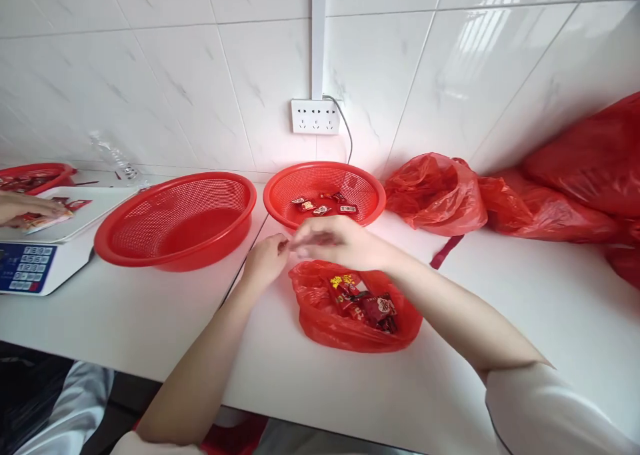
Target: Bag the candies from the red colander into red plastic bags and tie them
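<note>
My left hand [267, 256] is closed, its fingertips pinched together in front of the red plastic basket [281, 209]. A small dark red bit shows at those fingertips, too small to name. My right hand [337, 241] reaches in from the right, fingers bent and drawn toward the thumb, the tips meeting the left fingertips. What lies between its fingers is hidden. Just below it sits an opened red plastic bag [320, 331], holding several red-wrapped snack packets [363, 301]. Several small wrapped packets [320, 209] lie in the basket behind my hands.
Left of me stands a larger red basket [175, 258]. Beyond it, another person's hand [35, 208] holds a packet over a scale [65, 258]. Filled red bags [435, 195] line the wall at right. A power strip [315, 117] is on the tiled wall.
</note>
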Action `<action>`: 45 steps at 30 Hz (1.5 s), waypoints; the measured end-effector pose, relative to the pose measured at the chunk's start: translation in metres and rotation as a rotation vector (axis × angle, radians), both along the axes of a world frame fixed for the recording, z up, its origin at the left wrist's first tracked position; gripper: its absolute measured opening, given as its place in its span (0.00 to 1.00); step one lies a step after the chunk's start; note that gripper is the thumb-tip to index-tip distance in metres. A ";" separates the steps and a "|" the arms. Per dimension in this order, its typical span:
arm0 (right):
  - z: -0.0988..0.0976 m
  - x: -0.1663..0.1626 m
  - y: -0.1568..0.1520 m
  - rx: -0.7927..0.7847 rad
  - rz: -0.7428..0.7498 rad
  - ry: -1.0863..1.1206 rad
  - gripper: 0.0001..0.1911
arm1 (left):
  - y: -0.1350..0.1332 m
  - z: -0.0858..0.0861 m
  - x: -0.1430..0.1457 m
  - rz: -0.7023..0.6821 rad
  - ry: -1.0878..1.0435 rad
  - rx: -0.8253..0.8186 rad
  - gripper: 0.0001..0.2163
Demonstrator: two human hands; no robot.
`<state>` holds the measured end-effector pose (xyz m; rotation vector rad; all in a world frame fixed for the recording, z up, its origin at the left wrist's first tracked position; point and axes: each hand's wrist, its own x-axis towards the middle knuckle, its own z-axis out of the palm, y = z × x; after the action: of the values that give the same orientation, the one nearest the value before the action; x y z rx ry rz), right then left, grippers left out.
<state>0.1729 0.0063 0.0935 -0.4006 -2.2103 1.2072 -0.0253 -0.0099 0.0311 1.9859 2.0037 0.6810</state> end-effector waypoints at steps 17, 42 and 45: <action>-0.046 0.172 -0.045 0.249 -0.665 -0.846 0.09 | -0.054 0.033 0.039 -0.351 0.392 -0.241 0.06; 0.032 0.089 0.002 0.322 -0.804 0.329 0.21 | 0.012 0.122 0.123 -0.641 -0.965 0.176 0.08; 0.030 0.087 0.010 0.231 -0.829 0.383 0.17 | 0.019 0.113 0.123 -0.666 -0.755 0.095 0.22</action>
<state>0.2596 0.0161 0.1237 -0.8062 -1.5589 0.5139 0.0979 0.0094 0.1445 1.8607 0.8344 1.1215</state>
